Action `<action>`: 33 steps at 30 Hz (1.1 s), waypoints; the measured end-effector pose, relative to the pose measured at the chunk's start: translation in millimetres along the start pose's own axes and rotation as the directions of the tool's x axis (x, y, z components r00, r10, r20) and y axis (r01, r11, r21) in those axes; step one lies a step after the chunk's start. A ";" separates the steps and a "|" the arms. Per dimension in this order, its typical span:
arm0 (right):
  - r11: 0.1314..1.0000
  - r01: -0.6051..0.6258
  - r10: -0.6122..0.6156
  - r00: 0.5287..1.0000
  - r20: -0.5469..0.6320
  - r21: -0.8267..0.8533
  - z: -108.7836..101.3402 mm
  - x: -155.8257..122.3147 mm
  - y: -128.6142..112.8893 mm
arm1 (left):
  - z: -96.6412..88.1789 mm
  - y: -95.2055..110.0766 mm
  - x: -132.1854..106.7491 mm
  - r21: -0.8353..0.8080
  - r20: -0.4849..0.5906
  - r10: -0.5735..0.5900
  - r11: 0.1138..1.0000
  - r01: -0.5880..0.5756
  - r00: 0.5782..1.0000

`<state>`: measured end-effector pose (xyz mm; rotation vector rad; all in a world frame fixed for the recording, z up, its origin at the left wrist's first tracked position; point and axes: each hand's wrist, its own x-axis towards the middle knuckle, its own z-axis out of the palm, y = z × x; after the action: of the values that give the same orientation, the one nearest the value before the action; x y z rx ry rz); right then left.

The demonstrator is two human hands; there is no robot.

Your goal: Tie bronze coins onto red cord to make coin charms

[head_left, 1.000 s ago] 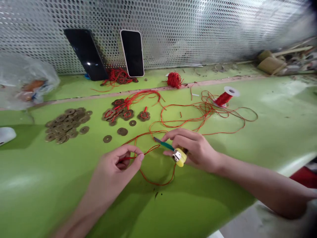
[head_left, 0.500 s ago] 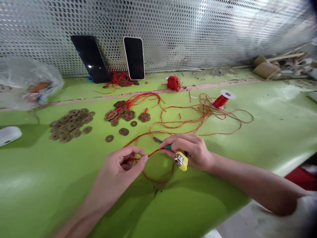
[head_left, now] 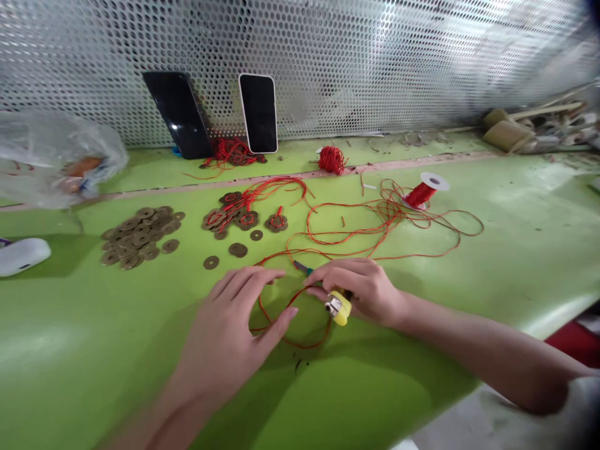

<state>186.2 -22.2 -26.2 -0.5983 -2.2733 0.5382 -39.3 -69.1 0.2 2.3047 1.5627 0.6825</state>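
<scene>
My left hand (head_left: 234, 331) is open, its thumb and fingers spread around the red cord (head_left: 294, 297) without gripping it. My right hand (head_left: 359, 287) pinches that cord between thumb and forefinger. Tucked in the same hand is a yellow lighter (head_left: 344, 310), its metal end pointing toward me. A green-handled blade (head_left: 302, 268) sticks out past the right fingertips; the rest of it is hidden. Below the hands, the cord curves in a loop on the green table (head_left: 356, 400).
A pile of holed brass coins (head_left: 140, 237) lies at left, near coins tied with red cord (head_left: 234, 212). Loose cord trails from a red spool (head_left: 419, 192). Behind are a red cord ball (head_left: 332, 160), a black phone (head_left: 180, 119) and a white-edged phone (head_left: 259, 115).
My left thumb and fingers have parted and let go of the red cord. My right hand stays almost in place, still holding the cord and lighter. The view has shifted slightly.
</scene>
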 end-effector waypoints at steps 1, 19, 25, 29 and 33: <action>1.000 0.008 -0.008 1.000 0.008 -0.007 0.1 0.0 -1.1 | 1.1 0.7 -0.9 -0.007 -0.005 0.009 1.000 -0.009 1.000; 1.000 0.007 -0.008 0.999 0.041 0.025 0.1 -1.8 -8.2 | 6.6 11.3 -0.7 -0.281 0.100 -0.193 0.936 0.213 0.976; 0.984 -0.151 0.158 0.985 0.067 -0.090 -10.0 2.3 -1.8 | 3.7 6.8 1.6 -0.412 0.128 -0.352 0.831 0.373 0.927; 0.909 -0.266 0.321 0.938 0.131 -0.322 -14.7 8.1 0.9 | 1.8 6.0 1.3 -0.489 0.155 -0.420 0.754 0.438 0.894; 0.862 -0.293 0.397 0.898 0.188 -0.414 -15.2 8.0 2.9 | 0.9 5.5 1.3 -0.531 0.159 -0.423 0.725 0.438 0.892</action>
<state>192.9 -12.3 -13.5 -1.2149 -2.5631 0.3651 -34.0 -69.9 2.3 1.4485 1.5440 0.8343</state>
